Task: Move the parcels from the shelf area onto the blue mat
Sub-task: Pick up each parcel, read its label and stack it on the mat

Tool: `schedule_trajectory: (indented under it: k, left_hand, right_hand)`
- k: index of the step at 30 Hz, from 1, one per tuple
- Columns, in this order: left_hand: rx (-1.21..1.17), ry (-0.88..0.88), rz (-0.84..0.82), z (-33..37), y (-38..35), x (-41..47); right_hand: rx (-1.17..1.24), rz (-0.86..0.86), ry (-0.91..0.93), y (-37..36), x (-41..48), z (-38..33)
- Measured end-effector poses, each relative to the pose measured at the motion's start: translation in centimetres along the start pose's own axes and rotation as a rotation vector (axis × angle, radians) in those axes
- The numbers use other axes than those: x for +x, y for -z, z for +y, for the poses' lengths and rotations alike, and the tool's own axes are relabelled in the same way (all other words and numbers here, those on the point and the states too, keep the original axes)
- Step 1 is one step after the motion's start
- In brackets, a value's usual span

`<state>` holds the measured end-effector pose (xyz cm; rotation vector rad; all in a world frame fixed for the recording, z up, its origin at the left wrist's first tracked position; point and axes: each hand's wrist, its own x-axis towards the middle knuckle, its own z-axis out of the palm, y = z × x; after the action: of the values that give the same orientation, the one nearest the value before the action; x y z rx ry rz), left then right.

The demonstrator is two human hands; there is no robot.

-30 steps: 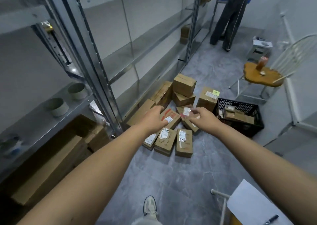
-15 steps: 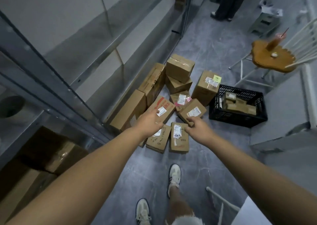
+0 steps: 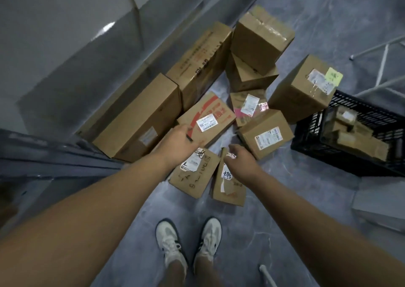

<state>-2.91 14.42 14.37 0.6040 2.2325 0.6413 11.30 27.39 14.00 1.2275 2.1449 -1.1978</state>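
L hand loose-fingered over red-print parcel; R hand loose-fingered over small labelled parcel

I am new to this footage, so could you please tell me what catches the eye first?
A heap of cardboard parcels crowds the grey floor beside the metal shelf. The left hand and right hand reach down over the nearest ones; a black crate sits at right.

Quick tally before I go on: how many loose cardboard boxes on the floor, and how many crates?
Cardboard boxes loose on the floor: 10
Black crate: 1 (boxes inside too jumbled to count)
Total: 11
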Motion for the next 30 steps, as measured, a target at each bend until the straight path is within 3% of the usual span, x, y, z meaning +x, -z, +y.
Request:
schedule_trajectory:
  k: [6,10,15,21,30]
  left_hand:
    - [-0.029,0.156,-0.107,-14.0,-10.9,7.8]
    - [-0.086,0.271,-0.085,-21.1,-16.2,11.2]
    - [-0.228,0.304,-0.141,-24.9,-20.7,13.1]
    - [-0.483,0.384,-0.08,-21.9,-19.8,10.7]
    - [-0.771,0.291,0.045,-5.6,-4.5,1.0]
  right_hand:
    - [0.073,-0.037,-0.164,-11.0,11.7,8.7]
    - [0.226,-0.111,-0.297,-17.9,16.6,13.3]
    - [0.645,0.064,-0.444,-23.5,18.7,15.9]
    - [0.761,0.013,-0.417,-21.2,16.8,13.7]
    - [0.763,0.064,-0.194,-3.9,3.7,0.5]
